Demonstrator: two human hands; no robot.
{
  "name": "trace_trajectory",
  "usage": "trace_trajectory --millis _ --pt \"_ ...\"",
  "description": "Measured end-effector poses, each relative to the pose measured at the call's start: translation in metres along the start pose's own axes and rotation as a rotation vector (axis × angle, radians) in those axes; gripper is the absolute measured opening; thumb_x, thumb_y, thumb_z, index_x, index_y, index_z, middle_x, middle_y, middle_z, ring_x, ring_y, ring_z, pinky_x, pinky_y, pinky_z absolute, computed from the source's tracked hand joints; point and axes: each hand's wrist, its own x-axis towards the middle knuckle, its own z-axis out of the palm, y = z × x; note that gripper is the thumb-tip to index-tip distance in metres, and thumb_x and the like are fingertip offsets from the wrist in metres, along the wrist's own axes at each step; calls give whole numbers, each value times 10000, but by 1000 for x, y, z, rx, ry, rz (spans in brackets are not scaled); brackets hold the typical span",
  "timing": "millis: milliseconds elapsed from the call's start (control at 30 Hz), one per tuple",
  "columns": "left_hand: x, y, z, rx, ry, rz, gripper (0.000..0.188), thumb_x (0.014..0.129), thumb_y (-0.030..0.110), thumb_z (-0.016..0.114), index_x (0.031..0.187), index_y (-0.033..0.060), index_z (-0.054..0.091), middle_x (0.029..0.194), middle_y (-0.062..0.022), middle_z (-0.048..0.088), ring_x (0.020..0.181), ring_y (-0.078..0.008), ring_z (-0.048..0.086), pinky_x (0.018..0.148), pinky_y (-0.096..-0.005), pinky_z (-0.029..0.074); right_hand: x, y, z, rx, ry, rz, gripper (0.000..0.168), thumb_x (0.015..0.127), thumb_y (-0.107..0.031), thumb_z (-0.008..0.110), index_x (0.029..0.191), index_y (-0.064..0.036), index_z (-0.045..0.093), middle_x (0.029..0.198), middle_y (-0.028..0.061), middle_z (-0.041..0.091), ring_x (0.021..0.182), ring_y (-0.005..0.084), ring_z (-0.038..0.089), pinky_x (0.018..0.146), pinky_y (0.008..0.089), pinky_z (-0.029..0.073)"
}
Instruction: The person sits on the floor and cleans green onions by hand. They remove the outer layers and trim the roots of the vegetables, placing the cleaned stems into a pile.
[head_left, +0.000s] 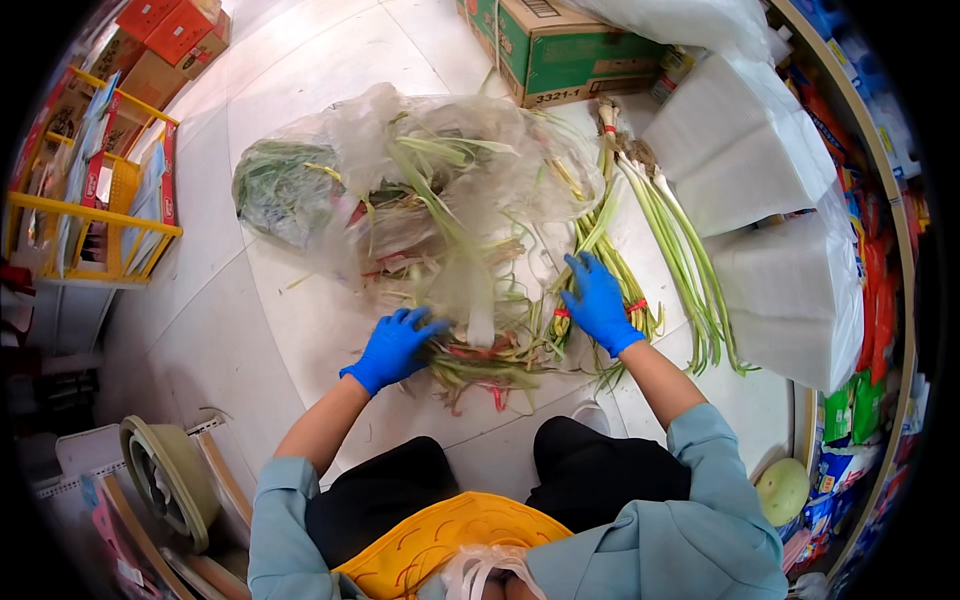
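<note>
My left hand (390, 349), in a blue glove, hovers over or touches the left edge of a heap of leafy trimmings (487, 367); its fingers are apart and no held thing shows. My right hand (600, 301), also gloved in blue, lies over long green stalks, likely leeks or scallions (616, 262), bound with red tape (636, 306). Its palm side is hidden, so a grip cannot be made out. Beside it lie loose stalks (675, 225) with white stems and roots. Beyond both hands, a crumpled clear plastic bag (367, 142) holds more greens (277, 187).
A green and brown carton (592, 60) stands at the back. White foam-like sheeting (780, 292) flanks the stalks, before shelves of packaged goods (874, 300). A yellow rack (112, 214) stands left, a round beige tub (169, 480) lower left. A pale green melon or gourd (782, 491) lies right.
</note>
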Motion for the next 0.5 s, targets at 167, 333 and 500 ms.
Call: trace_trajectory --millis 167,333,500 --pt "-23 -25 17 74 -268 -212 301 667 97 551 966 131 561 885 -68 541 855 -272 513 721 -382 392 15 22 7 66 -85 152 499 689 -227 639 1155 -105 507 1262 246 350 1086 385 430 880 415 396" --pt "-29 -56 -2 -25 180 -413 328 585 12 557 891 127 584 924 -114 540 874 -321 497 745 -409 387 14 10 11 -23 -133 110 474 714 -255 617 1136 -65 516 1274 251 343 1094 390 424 884 422 388" --pt "-36 -38 3 -16 -166 -133 532 591 207 678 1102 222 533 1256 -82 418 1152 -391 357 924 -480 309 6 -16 14 47 -77 11 478 734 -250 605 1145 -36 491 1259 254 359 1079 389 438 876 409 395"
